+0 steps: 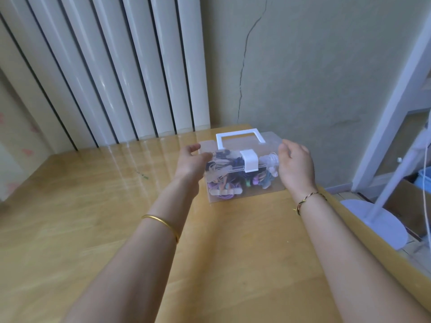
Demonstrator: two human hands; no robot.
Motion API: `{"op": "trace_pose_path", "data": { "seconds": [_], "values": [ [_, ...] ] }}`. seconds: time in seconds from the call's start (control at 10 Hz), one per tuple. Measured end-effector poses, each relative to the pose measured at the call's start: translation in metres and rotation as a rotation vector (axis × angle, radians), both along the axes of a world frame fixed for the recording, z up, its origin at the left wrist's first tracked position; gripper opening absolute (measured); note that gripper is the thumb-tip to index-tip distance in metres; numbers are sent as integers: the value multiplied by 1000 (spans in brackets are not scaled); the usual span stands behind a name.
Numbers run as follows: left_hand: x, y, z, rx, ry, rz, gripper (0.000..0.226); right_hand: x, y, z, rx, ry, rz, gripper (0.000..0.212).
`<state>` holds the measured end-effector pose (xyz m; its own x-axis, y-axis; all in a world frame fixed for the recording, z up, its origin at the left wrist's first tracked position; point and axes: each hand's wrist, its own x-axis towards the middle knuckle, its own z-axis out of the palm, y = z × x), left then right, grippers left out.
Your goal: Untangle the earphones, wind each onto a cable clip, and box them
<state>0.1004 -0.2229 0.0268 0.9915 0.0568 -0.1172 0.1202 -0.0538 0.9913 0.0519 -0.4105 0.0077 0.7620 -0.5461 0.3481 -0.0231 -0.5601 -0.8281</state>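
- Loosely open left hand (192, 159) flanks clear storage box (256, 192); right hand (296, 164) cups its other end.
- Box latched on wooden table (116, 217), earphones (221, 180) inside; I'm steadying it, likely for unlatching.

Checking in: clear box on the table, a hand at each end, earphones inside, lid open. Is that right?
Not quite: the lid is shut, not open. The head view shows the white latch folded down over the front of the clear box. The rest holds: the box stands on the table, left hand and right hand at its ends, earphones inside.
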Motion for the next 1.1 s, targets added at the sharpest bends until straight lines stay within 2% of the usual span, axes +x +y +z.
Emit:
{"op": "trace_pose_path", "data": {
  "seconds": [0.2,0.3,0.4,0.5,0.6,0.7,0.8,0.9,1.0,1.1],
  "values": [
    [-7,1,1,79,-50,-9,48,1,0,-1,-8,24,-27,40],
    [-8,-3,-1,149,-141,2,45,0,0,-2,8,31,-37,40],
    [-13,-9,0,600,-488,105,41,-2,4,0,-31,52,-66,38],
    [-26,-27,-4,786,-639,29,37,-3,6,2,-85,78,-66,38],
    [-29,-40,-20,966,-604,26,59,-5,10,1,-117,124,-41,44],
    [-24,-43,-30,1004,-657,85,62,-4,13,-3,-157,152,-38,59],
    [-24,-45,-33,1048,-684,116,59,-5,15,-3,-168,163,-56,63],
    [-25,-45,-35,1058,-713,138,58,-4,15,-2,-175,161,-62,64],
    [-26,-45,-33,1080,-696,85,58,-4,15,-4,-182,186,-51,63],
    [-31,-36,-21,1023,-689,8,62,-9,9,2,-233,217,-16,61]
  ]
}}
